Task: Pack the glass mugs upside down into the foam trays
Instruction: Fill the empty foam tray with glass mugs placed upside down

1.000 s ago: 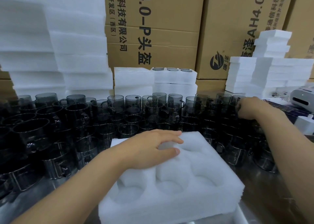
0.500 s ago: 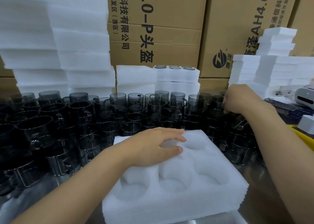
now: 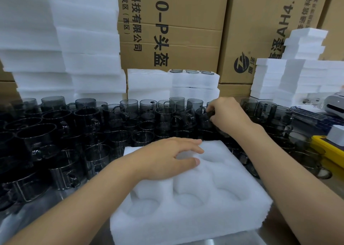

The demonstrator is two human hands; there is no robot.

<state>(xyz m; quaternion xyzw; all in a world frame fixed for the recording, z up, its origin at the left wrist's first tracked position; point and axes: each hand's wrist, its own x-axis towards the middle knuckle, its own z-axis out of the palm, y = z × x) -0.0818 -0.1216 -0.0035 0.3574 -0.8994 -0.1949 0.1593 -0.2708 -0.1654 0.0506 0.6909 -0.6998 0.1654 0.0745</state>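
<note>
Two hands show. The left hand (image 3: 167, 159) lies relaxed, fingers straight, on the far-left part of the one white foam tray with round recesses (image 3: 204, 218), which sits at the near middle of the grey surface (image 3: 46, 213). Five recesses can be counted, three near and two far; the hand covers the far-left corner.

The right hand (image 3: 229, 114) reaches over the smoky grey glass mugs (image 3: 119, 114). They stand upright, too many and too overlapped to count. Its fingers are curled onto a single grey mug (image 3: 203, 121) in the far rows; rim or handle, I cannot tell.

Behind stand three groups of stacked white foam slabs (image 3: 89, 58): left, centre and right. The centre pile carries a filled foam tray (image 3: 195, 80) with three mug bases showing. Brown cardboard boxes (image 3: 186, 30) close the back.

A yellow object (image 3: 327, 148) and a white device (image 3: 335, 103) are cut off at the right edge.

Mugs crowd the tray's left, far and right sides; bare surface shows only at the near left.
</note>
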